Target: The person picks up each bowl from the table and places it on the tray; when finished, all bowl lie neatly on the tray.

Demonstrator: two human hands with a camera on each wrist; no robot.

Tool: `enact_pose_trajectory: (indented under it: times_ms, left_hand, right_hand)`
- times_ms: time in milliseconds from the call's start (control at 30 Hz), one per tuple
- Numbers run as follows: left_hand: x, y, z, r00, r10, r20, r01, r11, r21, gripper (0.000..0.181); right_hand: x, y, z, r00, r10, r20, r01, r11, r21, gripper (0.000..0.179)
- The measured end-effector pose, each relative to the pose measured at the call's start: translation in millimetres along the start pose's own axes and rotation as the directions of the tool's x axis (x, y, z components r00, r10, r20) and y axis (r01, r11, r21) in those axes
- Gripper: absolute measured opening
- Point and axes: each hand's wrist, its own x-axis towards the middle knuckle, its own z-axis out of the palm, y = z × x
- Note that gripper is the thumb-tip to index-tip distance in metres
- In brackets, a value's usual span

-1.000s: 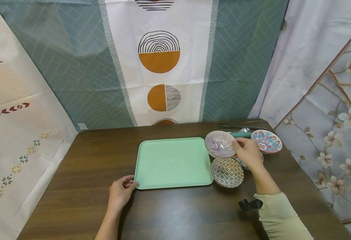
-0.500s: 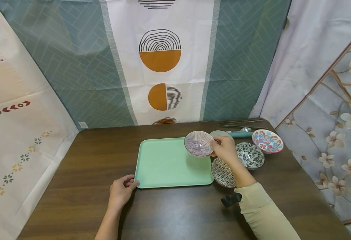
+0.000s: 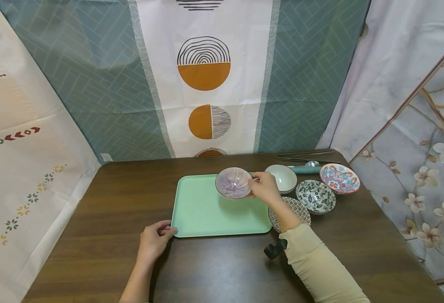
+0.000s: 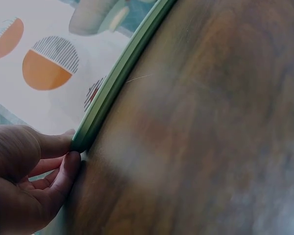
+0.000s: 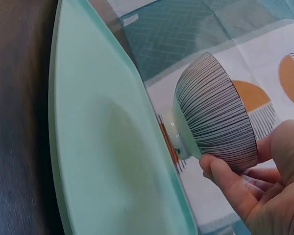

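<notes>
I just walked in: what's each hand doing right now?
Left hand: pinching a corner of the pale-green, rectangular, plastic-looking tray.
Right hand: holding the round, purple-striped, ceramic-looking bowl above the tray.

Right hand [image 3: 265, 188] carries striped bowl [image 3: 232, 183] left, from tray's [image 3: 203, 216] right edge to above tray. White bowl [image 3: 284, 177] and leaf bowl [image 3: 315, 196] come into full view; forearm [image 3: 287, 215] now covers part of lattice bowl [image 3: 300, 209].
</notes>
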Motion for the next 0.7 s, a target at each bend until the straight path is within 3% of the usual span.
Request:
enact_pose_trajectory:
  times_ms: [167, 700]
  left_hand:
    - [-0.2, 0.3, -0.1, 1.000, -0.005, 0.002, 0.005, 1.000, -0.008, 0.030]
    - [1.3, -1.3, 1.1, 1.000, -0.023, 0.012, 0.024, 0.999, -0.027, 0.030]
  right_hand:
    - [4.0, -4.9, 20.8, 0.999, 0.045, 0.015, -0.046, 0.998, 0.049, 0.029]
    - [21.5, -13.7, 82.7, 0.997, 0.070, 0.038, -0.074, 0.989, 0.131, 0.027]
